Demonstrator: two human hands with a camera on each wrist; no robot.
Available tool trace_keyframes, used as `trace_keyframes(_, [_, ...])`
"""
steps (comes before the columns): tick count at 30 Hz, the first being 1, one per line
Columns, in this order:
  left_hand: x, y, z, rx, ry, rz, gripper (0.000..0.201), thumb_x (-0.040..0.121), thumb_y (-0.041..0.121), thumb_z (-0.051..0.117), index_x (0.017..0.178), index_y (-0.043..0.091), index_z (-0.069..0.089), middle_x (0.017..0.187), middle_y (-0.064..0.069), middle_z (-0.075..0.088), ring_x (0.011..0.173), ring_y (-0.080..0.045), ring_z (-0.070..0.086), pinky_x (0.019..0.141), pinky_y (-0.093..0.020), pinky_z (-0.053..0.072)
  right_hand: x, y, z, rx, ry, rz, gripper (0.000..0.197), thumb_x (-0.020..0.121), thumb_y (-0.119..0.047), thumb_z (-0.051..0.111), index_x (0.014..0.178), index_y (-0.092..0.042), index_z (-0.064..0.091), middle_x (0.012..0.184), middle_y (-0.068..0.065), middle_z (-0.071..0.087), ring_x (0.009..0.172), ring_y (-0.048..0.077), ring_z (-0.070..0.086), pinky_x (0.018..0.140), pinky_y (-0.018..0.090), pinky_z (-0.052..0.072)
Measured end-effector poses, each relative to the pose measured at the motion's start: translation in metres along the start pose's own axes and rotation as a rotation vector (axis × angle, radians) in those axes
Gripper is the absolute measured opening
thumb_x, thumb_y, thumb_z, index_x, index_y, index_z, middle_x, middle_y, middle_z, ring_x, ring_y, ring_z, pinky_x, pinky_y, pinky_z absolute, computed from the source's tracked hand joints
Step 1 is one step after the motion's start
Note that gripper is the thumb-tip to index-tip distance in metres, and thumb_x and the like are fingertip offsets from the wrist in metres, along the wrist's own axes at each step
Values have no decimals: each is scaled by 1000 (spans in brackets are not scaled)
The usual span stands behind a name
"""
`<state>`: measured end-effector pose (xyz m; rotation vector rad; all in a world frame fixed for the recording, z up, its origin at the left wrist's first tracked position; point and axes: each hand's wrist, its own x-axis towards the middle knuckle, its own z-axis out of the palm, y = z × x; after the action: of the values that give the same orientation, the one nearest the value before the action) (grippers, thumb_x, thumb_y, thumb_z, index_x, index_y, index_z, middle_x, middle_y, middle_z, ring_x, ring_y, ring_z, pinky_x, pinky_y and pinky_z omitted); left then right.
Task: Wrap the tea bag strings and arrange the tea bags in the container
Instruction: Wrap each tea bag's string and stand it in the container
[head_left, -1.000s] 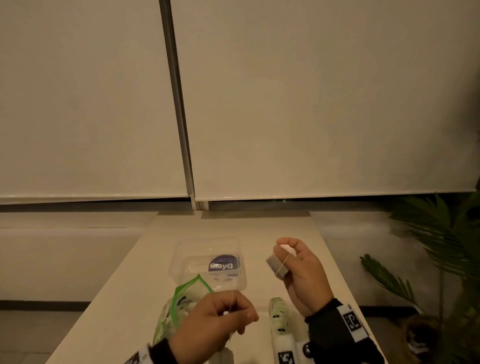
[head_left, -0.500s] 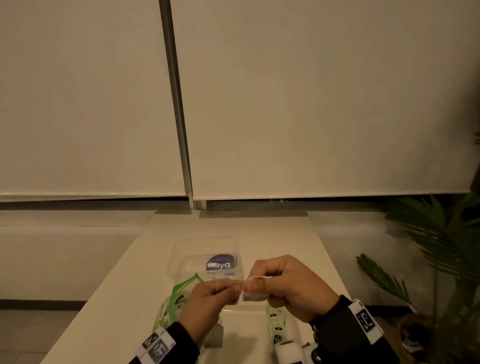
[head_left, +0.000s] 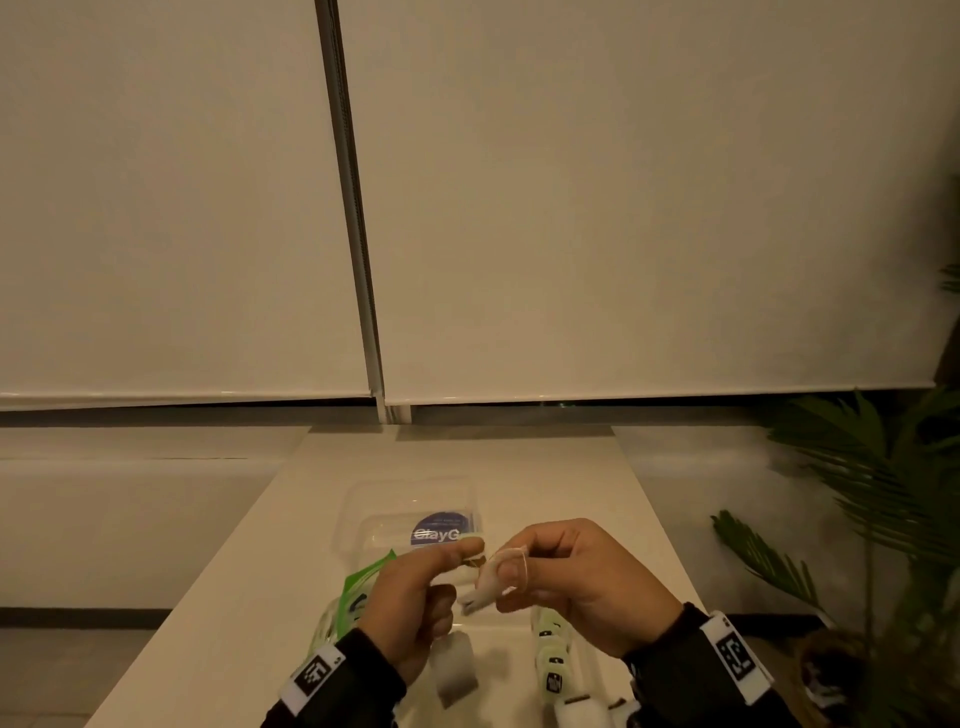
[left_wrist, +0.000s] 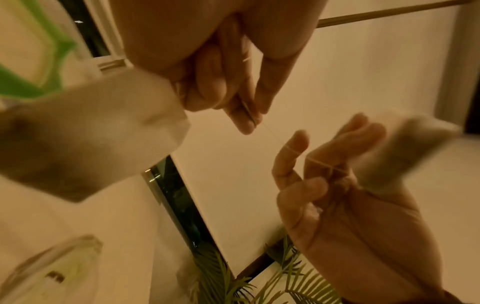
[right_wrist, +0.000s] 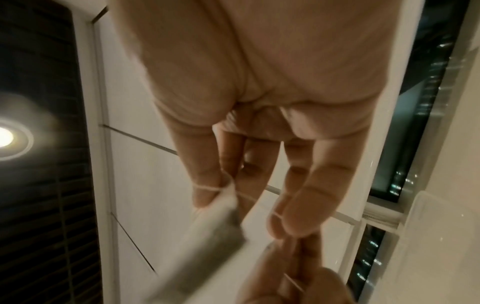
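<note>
Over the pale bench (head_left: 260, 613), a green-edged pouch (head_left: 363, 577) lies left of the clear container (head_left: 363, 514), whose blue label reads "ClayG". In front of the container, the left hand (head_left: 415, 597) pinches the string (left_wrist: 272, 135) between thumb and forefinger; the right hand (head_left: 576, 577), string looped round its fingers, grips the tea bag (head_left: 485, 587). A fern (head_left: 872, 493) stands far right.

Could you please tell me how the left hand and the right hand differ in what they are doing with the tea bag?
The left hand pinches the string between thumb and forefinger; the right hand holds the tea bag itself. The left hand shows no loops, while the right hand has string wound round its fingers. Both hold the same string.
</note>
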<state>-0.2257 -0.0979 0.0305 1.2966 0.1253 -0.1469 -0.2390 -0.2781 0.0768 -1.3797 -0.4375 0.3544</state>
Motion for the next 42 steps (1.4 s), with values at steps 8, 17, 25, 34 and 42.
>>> trace_keyframes(8, [5, 20, 3, -28, -23, 184, 21, 85, -12, 56, 97, 6, 55, 56, 0, 56, 36, -7, 25, 35, -16, 22, 2, 7, 2, -182, 159, -57, 14, 91, -12, 65, 83, -7, 76, 84, 13, 69, 71, 15, 58, 58, 28, 47])
trace_keyframes(17, [-2, -5, -4, 254, -111, -189, 18, 75, -11, 57, 82, 3, 66, 64, -12, 54, 39, -12, 25, 41, -15, 17, 10, -3, -3, -225, 349, -332, 14, 87, -4, 66, 87, -11, 78, 91, 5, 75, 76, 5, 62, 61, 19, 44])
trace_keyframes(25, [1, -6, -3, 160, -27, -193, 9, 83, -3, 55, 84, 5, 57, 61, -8, 61, 42, -13, 22, 44, -16, 15, 3, 0, -1, -246, 268, -265, 10, 86, -3, 67, 84, 0, 76, 76, 3, 73, 66, 0, 61, 62, 11, 43])
trace_keyframes(34, [2, 27, 2, 151, -63, 197, 10, 86, 3, 65, 79, 3, 73, 51, -4, 43, 37, -8, 24, 38, -15, 21, 3, 13, -5, -383, 179, 42, 18, 88, -20, 69, 79, -4, 74, 70, 7, 62, 65, 20, 46, 56, 25, 38])
trace_keyframes(42, [-11, 40, -6, 670, -340, 779, 14, 79, 24, 71, 88, 33, 78, 85, 6, 72, 74, -23, 67, 68, -41, 54, 5, 7, -7, -226, 163, 187, 16, 71, -19, 62, 73, -9, 76, 70, 5, 64, 61, 13, 51, 52, 24, 38])
